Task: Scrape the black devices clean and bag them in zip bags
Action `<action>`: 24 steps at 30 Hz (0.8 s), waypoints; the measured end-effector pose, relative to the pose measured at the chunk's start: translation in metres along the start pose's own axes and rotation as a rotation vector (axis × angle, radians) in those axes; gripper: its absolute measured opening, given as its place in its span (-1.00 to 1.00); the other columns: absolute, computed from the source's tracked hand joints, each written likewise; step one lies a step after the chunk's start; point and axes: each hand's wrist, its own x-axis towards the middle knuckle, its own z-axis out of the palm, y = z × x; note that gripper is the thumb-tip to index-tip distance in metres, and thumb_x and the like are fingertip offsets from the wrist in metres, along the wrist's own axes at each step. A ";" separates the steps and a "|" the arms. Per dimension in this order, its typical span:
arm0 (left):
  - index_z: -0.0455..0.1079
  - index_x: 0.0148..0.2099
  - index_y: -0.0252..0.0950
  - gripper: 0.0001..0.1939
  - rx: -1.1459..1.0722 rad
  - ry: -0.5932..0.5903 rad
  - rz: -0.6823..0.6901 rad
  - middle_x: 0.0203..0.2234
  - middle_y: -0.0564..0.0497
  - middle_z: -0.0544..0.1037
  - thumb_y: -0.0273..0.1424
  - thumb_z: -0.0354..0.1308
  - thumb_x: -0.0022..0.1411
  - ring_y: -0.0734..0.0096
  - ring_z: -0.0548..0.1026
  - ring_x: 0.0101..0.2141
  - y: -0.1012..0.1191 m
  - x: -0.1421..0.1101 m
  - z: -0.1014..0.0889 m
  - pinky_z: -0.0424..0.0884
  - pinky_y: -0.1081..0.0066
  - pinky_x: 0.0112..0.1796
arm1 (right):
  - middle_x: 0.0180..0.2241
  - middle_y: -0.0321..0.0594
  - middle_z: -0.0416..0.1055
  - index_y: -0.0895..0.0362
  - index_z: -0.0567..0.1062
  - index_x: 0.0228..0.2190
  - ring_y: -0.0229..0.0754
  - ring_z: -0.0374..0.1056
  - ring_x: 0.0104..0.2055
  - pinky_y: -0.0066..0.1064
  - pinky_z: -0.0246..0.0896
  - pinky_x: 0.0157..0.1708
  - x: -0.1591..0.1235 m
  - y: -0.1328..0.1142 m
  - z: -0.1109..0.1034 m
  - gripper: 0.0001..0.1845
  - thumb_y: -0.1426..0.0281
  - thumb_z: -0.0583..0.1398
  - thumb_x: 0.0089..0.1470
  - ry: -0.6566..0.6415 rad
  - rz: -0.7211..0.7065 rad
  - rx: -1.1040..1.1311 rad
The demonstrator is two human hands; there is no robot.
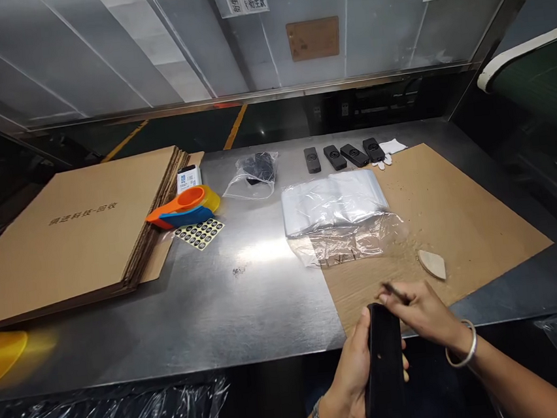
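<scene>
My left hand is wrapped round a long black rectangular case, held tilted upright just off the table's front edge. A small light speck shows on its face. At the case's top end, my right hand pinches a short, thin dark tool; its exact kind cannot be made out. Whether its tip touches the case is unclear. Just beyond my right hand, a pale wedge-shaped piece lies on a flat cardboard sheet.
Clear plastic bags lie stacked at the middle. Behind them are several small black devices and a white glove. Flattened cartons, an orange-and-blue tape dispenser, round stickers and a bagged black item stand leftward on the metal table.
</scene>
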 end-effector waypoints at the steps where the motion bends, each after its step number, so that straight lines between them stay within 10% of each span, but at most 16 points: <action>1: 0.41 -0.40 -0.53 -0.29 -0.008 0.019 -0.008 -0.70 -0.10 0.42 0.10 -0.17 0.14 0.48 0.39 -0.72 0.002 -0.001 0.000 0.27 0.58 -0.70 | -0.66 -0.39 0.10 0.17 0.32 -0.59 -0.38 0.01 -0.61 -0.49 -0.08 -0.60 -0.001 0.003 0.001 -0.63 0.21 0.04 0.13 0.064 0.042 0.015; 8: 0.31 -0.03 -0.35 -0.45 -0.088 0.043 0.255 -0.61 0.01 0.47 0.00 -0.06 0.17 0.49 0.42 -0.63 0.004 -0.003 0.003 0.30 0.57 -0.63 | -0.61 -0.41 0.25 0.18 0.30 -0.12 -0.31 0.22 -0.54 -0.47 0.15 -0.46 -0.026 0.007 0.015 -0.61 0.26 0.16 0.03 -0.013 0.201 0.045; 16: 0.20 0.11 -0.35 -0.38 0.008 0.134 0.377 -0.56 -0.02 0.50 0.00 -0.06 0.17 0.42 0.46 -0.55 -0.007 -0.005 0.006 0.35 0.49 -0.52 | -0.71 -0.40 0.13 0.17 0.28 -0.60 -0.39 0.06 -0.68 -0.51 -0.09 -0.67 -0.016 0.009 0.035 -0.57 0.08 0.10 0.05 0.191 0.290 0.286; 24: 0.19 0.12 -0.30 -0.36 -0.123 0.124 0.305 -0.60 0.00 0.49 0.04 -0.07 0.15 0.40 0.46 -0.59 -0.001 -0.006 0.005 0.34 0.49 -0.56 | -0.70 -0.46 0.10 0.24 0.39 -0.36 -0.43 0.00 -0.67 -0.54 -0.04 -0.66 -0.019 0.006 0.025 -0.52 0.03 0.14 0.00 0.195 0.340 0.428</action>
